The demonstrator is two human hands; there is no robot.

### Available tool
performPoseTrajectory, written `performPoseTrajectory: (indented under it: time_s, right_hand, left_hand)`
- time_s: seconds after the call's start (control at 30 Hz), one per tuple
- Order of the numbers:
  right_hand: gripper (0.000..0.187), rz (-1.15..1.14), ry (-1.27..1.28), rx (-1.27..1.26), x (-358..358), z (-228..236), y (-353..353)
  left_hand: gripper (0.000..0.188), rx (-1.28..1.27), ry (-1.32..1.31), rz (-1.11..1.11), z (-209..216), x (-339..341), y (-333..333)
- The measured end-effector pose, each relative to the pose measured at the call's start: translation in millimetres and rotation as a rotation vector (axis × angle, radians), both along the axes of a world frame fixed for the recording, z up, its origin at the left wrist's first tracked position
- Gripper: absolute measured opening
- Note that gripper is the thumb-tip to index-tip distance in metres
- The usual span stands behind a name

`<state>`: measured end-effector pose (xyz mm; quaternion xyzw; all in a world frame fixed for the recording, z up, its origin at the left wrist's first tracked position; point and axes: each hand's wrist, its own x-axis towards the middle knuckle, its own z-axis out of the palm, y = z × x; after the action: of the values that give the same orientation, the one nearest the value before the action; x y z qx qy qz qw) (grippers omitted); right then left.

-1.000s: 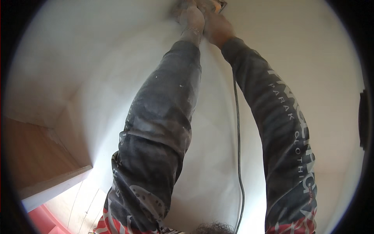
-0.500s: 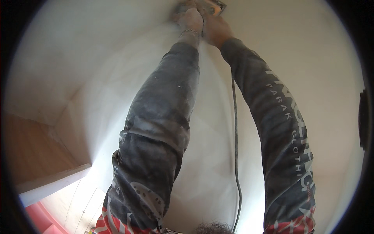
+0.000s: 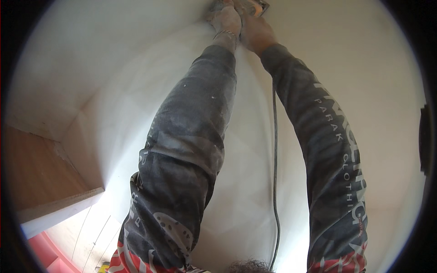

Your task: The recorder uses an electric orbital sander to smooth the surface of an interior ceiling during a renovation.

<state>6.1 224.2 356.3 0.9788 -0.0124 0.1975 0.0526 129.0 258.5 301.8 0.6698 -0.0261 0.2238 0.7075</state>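
Both my arms, in dark dusty sleeves, stretch up to the top of the view. There a sander (image 3: 257, 6) with an orange part and a dark flat edge lies against the pale surface, partly cut off by the frame. My left hand (image 3: 226, 20) is closed round its left side, with a thin bracelet at the wrist. Close beside it, my right hand (image 3: 256, 34) grips the sander from below and to the right. A dark power cord (image 3: 275, 159) hangs down from behind my right forearm. Most fingertips are hidden or out of frame.
A broad pale plastered surface (image 3: 346, 50) spreads around my arms. To the left juts a brown wooden panel (image 3: 45, 168) with a light front edge. Below it are a pink curved object (image 3: 50, 252) and pale boards (image 3: 91, 232). Something dark (image 3: 424, 141) stands at the right rim.
My hands and the sander have shifted slightly right and up in the view, both hands still on the tool. The wooden panel appears slightly farther left.
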Motion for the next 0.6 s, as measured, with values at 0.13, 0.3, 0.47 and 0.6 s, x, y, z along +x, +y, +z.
performPoseTrajectory:
  time_s: [0.13,0.3,0.47,0.6]
  right_hand:
    - [0.039,0.052,-0.019,-0.054,8.4,-2.4,-8.0]
    - [0.042,-0.005,0.012,-0.034,7.6,-2.3,-7.6]
    - [0.044,0.002,-0.005,-0.045,11.4,0.3,-2.6]
    - [0.048,0.037,0.007,-0.056,19.9,2.6,3.6]
  left_hand:
    - [0.054,-0.010,0.002,-0.007,3.0,-0.6,2.1]
    - [0.056,-0.022,0.007,-0.013,5.6,-3.4,5.7]
    - [0.058,-0.045,0.016,-0.019,7.2,-1.9,10.1]
    - [0.059,-0.065,0.026,-0.020,8.7,3.0,15.9]
